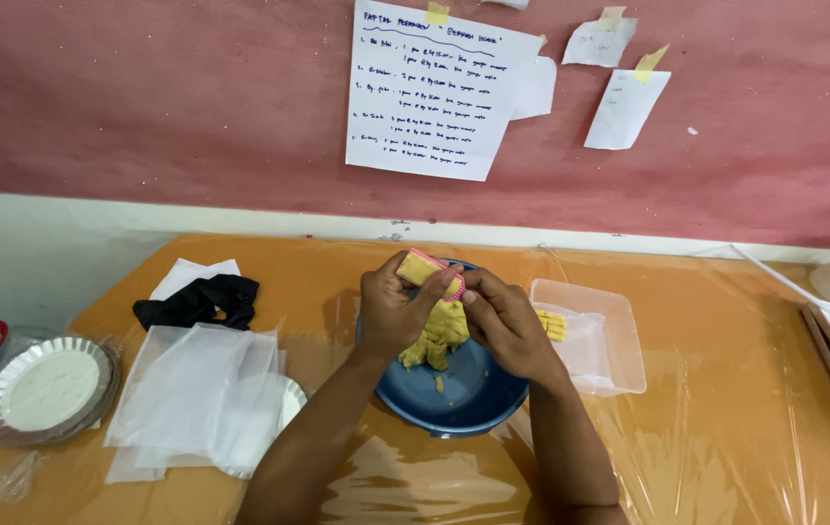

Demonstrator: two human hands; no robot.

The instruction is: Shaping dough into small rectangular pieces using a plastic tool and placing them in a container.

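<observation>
An orange surface (706,447) wrapped in clear plastic film runs along a red wall. Toward its left edge lies a spread of white translucent sheets (191,389), with a stack of foil pans (45,389) beside them at the left edge and a black cloth (199,299) behind them. At the middle sits a blue bowl (454,399); just right of it stands a clear plastic tray (600,340) holding small yellow pieces (553,324). Above the bowl, the left hand (390,313) closes its grip around a small pink mould (426,269) packed with yellow dough (442,335), which hangs down toward the bowl. The right hand (504,326) pinches the mould's right end with thumb and fingertips.
</observation>
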